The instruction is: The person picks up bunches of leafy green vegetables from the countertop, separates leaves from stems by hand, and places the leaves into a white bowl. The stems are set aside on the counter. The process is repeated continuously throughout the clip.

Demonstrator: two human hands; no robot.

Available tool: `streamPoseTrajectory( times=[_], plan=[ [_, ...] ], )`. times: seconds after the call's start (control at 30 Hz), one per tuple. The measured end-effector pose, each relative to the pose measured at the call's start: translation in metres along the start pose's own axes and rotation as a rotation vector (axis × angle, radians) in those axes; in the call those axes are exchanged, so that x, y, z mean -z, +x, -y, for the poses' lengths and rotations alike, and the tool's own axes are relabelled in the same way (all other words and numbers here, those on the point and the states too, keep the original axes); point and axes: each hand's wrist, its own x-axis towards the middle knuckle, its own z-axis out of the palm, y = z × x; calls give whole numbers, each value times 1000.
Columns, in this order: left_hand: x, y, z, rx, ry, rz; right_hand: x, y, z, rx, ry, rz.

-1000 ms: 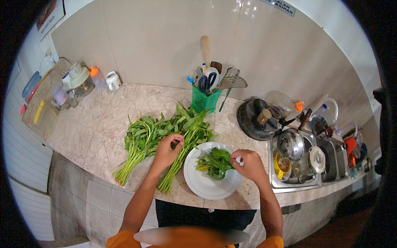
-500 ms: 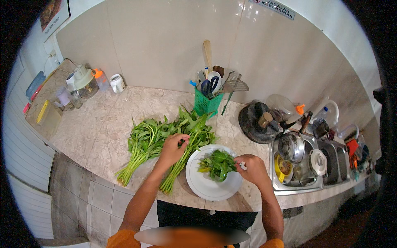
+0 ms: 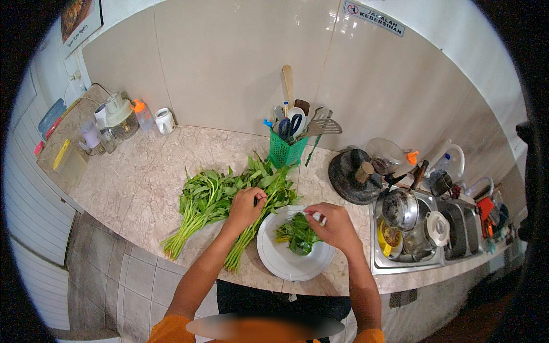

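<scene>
Two bundles of long-stemmed leafy greens lie side by side on the counter: the left bundle (image 3: 201, 197) and the right bundle (image 3: 273, 182), stems toward me. My left hand (image 3: 246, 208) is over the right bundle, its fingers curled in a pinch. A small dark bit shows at those fingers; I cannot make out what it is. To the right, a white plate (image 3: 277, 264) holds a small heap of picked leaves (image 3: 302, 235). Over the plate's right side, my right hand (image 3: 336, 227) is closed with thumb and fingertips together beside the leaves; what they hold, if anything, is hidden.
Behind the greens stands a green basket (image 3: 286, 150) of kitchen utensils. A dark stone mortar (image 3: 349, 186) is right of the plate, before a steel sink (image 3: 409, 264) with a pot (image 3: 400, 208) and dishes. A food processor (image 3: 121, 117) and white mug (image 3: 164, 121) stand back left.
My right hand has shifted left and slightly up, from the plate's right rim to further over the plate. My left hand stays over the right bundle. The whole view has tilted slightly.
</scene>
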Motion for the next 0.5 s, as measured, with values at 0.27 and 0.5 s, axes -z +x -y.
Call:
streamPoseTrajectory(
  times=[0.27,0.5],
  plan=[
    [5,-5,5,138,-162,8,-61,50,23,36,123,103],
    [8,-13,13,108,-375,-71,-116,79,8,45,135,-13]
  ],
)
